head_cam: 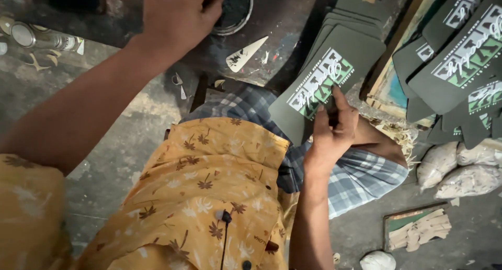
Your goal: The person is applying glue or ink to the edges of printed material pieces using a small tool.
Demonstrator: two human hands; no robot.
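Fingers of my right hand [334, 131] pinch the top dark green printed sheet [327, 87] of a stack over my lap; my left hand [178, 13], fingers curled, reaches into a round black tin [238, 8].

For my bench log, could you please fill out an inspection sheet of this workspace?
Surface: dark, stained floor.
Job's things: stack of dark green printed sheets; dark round tin; more printed sheets spread at right.
Clutter: white triangular scrap, clear bottle, whitish bags, tray of pale strips.
Hands: left hand over the tin, grip closed, contents hidden; right hand rests on the top sheet.
Cables: thin black cord on the yellow shirt.
Surroundings: wooden frame.
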